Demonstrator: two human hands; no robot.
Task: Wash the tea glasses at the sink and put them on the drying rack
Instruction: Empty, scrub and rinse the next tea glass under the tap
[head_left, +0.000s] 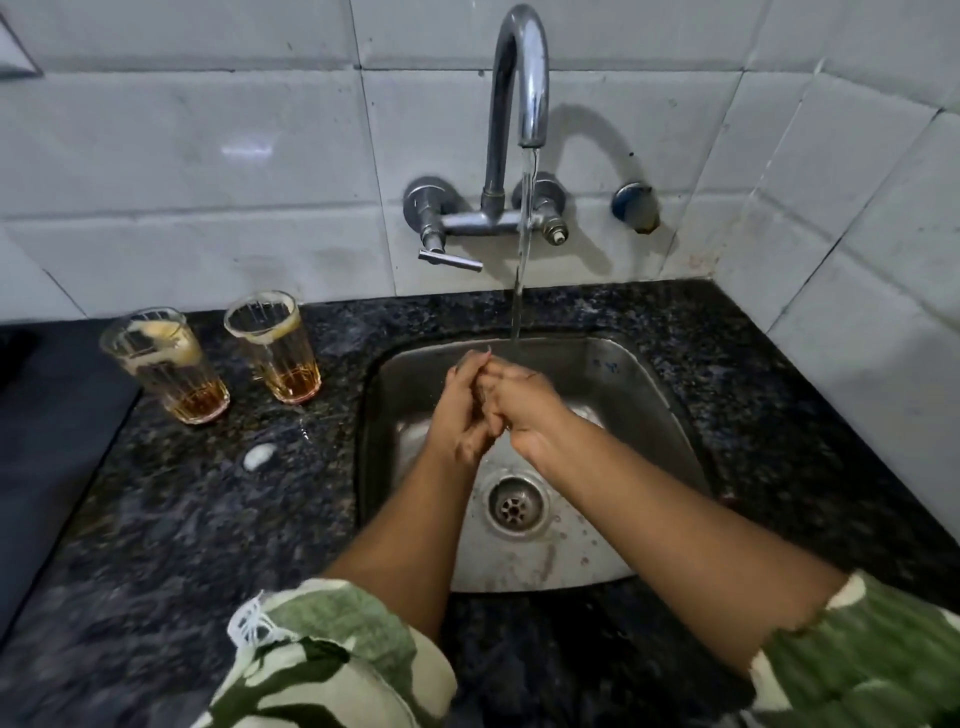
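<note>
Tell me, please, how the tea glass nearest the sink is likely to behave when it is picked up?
The tea glass is probably fragile, being thin clear glass. It narrows toward its base, so a sideways nudge may tip it. The leftover tea could slosh, and wet hands may slip on it.

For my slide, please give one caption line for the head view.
Both hands rub together under the running tap; two tea glasses wait unwashed on the counter.

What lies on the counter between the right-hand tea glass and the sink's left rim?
Only bare wet granite counter, as the head view shows: nothing stands between the glass and the sink.
</note>
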